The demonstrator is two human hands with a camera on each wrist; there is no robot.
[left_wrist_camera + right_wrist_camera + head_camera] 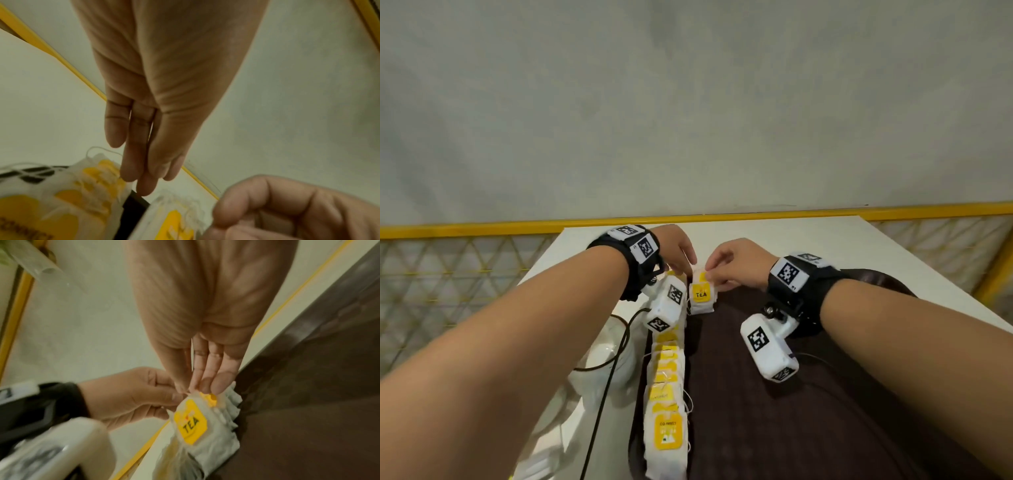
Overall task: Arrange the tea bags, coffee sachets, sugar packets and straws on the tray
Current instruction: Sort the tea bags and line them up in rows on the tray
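A dark brown tray lies on a white table. Along its left rim runs a row of several white tea bags with yellow tags. At the far end of that row stands a small stack of tea bags, the top tag reading TEA. My right hand pinches the top edge of this stack between thumb and fingers. My left hand is just left of it, its fingers straight and pointing down at the tray rim between the row and the stack.
A clear glass stands on the table left of the tray, with a black cable running past it. A yellow rail with mesh borders the table's far side. The tray's middle and right show bare brown surface.
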